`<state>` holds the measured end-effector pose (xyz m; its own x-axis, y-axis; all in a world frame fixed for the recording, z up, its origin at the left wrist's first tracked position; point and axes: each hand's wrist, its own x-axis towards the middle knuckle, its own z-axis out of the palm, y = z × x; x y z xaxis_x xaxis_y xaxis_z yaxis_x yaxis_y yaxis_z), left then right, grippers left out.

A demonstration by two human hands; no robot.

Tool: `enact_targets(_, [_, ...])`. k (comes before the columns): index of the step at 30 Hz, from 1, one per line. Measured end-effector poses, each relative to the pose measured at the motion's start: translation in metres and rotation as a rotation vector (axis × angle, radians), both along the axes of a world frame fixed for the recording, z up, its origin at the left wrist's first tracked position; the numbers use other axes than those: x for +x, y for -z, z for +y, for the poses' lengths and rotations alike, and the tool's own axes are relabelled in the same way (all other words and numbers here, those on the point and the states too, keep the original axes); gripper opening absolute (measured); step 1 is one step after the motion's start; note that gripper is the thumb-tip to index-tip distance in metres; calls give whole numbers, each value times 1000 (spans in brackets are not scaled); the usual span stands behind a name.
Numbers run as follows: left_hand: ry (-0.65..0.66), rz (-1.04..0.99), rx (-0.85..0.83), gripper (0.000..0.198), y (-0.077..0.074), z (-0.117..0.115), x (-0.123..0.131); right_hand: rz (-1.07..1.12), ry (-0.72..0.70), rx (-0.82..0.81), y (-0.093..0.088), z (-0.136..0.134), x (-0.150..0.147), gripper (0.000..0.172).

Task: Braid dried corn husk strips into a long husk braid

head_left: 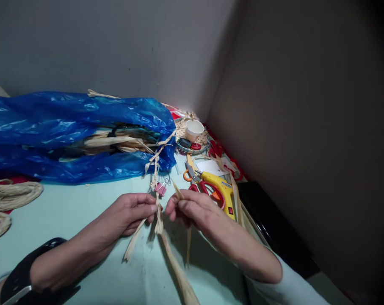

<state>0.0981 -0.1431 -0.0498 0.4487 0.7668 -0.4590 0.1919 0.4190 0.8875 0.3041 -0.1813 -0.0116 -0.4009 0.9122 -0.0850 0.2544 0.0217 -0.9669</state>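
My left hand [133,214] pinches a braided cord of pale dried plant fibre [158,199] just below a pink binder clip [161,189]. From there the braid runs up towards the blue bag. Loose strands hang below my fingers, a short one [133,243] to the left and a long wide one [179,271] towards me. My right hand [192,207] is a little to the right of the braid, its thumb and fingers closed on a separate fibre strip [177,190]. That strip's tip points up, and a thin tail appears below the hand.
A blue plastic bag [61,118] holding bundled fibre [115,142] lies at the back left. Woven fibre pieces [14,197] rest at left. Scissors [192,173], a yellow glue gun [222,190] and a woven tray [182,127] with a white cup [194,129] stand right, near the wall.
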Motion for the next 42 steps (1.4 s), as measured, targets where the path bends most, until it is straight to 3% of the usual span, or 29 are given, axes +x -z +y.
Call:
enact_targets(4, [-42, -9, -65, 29, 1, 1, 3, 49, 30, -37, 5, 3, -3, 32])
enact_targets(8, [-109, 21, -34, 26, 6, 1, 3, 14, 69, -65, -1, -7, -3, 32])
enact_targets(12, [-166, 11, -21, 21, 10, 0, 5, -225, 25, 157, -3, -24, -11, 25])
enact_targets(17, [-213, 40, 12, 21, 8, -1, 8, -437, 56, 411, 16, -35, -26, 10])
enact_targets(23, [-177, 26, -29, 25, 8, -2, 5, -631, 229, 361, 30, -23, -27, 24])
enact_targets(28, [-134, 55, 38, 22, 13, -2, 0, -723, 146, 313, 27, -10, -21, 17])
enact_targets(34, [-116, 26, 60, 20, 16, 0, -1, -715, 110, 217, 24, -6, -21, 23])
enact_targets(42, [-44, 77, 109, 23, 15, 2, -3, -734, 144, 390, 32, -3, -17, 20])
